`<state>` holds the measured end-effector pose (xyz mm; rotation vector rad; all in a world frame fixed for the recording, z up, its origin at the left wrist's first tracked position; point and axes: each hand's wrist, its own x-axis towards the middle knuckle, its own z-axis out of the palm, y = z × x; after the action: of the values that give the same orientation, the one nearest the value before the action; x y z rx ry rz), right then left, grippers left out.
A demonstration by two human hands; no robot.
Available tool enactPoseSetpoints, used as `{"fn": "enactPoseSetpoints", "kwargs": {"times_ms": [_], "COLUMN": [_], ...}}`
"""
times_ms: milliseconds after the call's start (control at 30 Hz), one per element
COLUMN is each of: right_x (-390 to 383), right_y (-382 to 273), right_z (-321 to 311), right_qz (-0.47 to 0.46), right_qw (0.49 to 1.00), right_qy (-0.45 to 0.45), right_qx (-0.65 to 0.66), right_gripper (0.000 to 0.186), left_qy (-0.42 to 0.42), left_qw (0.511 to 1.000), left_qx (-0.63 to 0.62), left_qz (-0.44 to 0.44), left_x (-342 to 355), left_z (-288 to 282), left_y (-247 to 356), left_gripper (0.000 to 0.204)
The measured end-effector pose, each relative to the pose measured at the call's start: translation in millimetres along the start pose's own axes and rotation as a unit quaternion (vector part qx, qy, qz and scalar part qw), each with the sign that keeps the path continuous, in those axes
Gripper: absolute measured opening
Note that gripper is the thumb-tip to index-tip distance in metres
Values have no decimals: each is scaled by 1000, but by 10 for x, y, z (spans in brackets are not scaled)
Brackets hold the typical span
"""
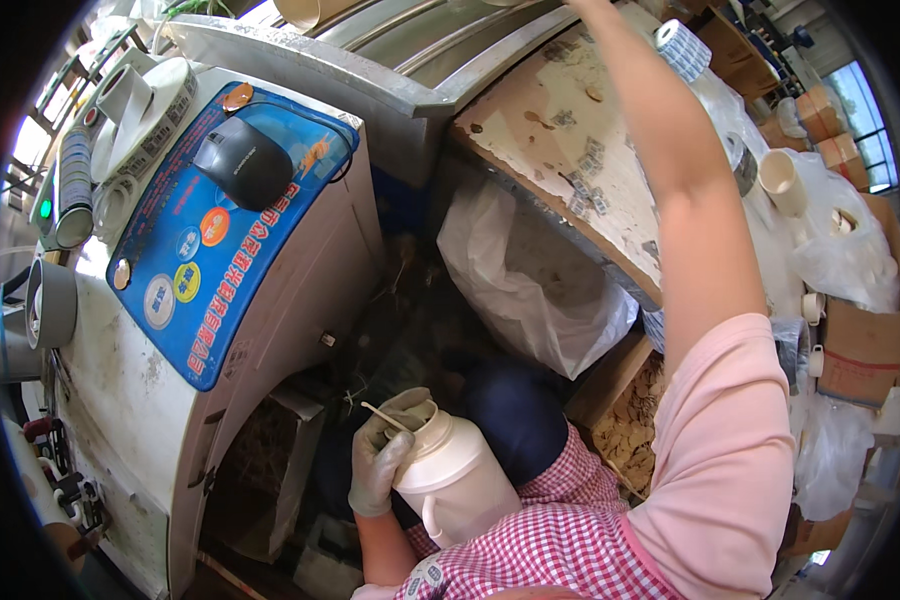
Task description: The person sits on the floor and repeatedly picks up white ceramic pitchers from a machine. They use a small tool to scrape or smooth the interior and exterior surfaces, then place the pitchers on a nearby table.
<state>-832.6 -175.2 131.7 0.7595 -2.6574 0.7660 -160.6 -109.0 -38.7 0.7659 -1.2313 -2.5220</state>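
Note:
My left hand (372, 470), in a pale glove, is closed around the neck of a white milk-can-shaped jug (470, 490) with a small loop handle. The jug leans against my checked apron, above my lap. A thin pale stick (385, 416) crosses the gloved fingers beside the jug's mouth. Whether the fingers pinch the stick or it only rests there, I cannot tell. My right arm (690, 200) stretches up and away over the worn board table; its hand lies beyond the upper edge of the picture.
At left, a white cabinet carries a blue mat (170, 290), a black mouse (242, 163) and tape rolls. Ahead stands a metal trough (310, 75). A white plastic bag (520, 270) hangs below the stained table (530, 110). Right are a box of brown flakes (630, 430), cartons and white cups.

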Motion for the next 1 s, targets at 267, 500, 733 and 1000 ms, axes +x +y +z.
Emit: {"fn": "enactPoseSetpoints", "kwargs": {"times_ms": [267, 500, 733, 1000], "right_x": [-1708, -2878, -3194, -2745], "right_y": [594, 2201, 4164, 2674], "right_z": [-1073, -2119, -2471, -1617], "right_qz": [170, 311, 400, 218], "right_qw": [878, 740, 640, 880], "right_qy": [-15, 179, 200, 14], "right_qx": [448, 569, 625, 422], "right_gripper": [26, 17, 26, 29], "left_qy": [-45, -64, -20, 27], "left_qw": [999, 997, 996, 996], "left_qx": [30, 16, 75, 84], "left_qz": [10, 31, 42, 31], "left_x": [-89, -258, -548, -768], "left_z": [6, 16, 14, 9], "left_y": [-108, -166, -278, -241], "left_gripper": [92, 74, 69, 37]}}
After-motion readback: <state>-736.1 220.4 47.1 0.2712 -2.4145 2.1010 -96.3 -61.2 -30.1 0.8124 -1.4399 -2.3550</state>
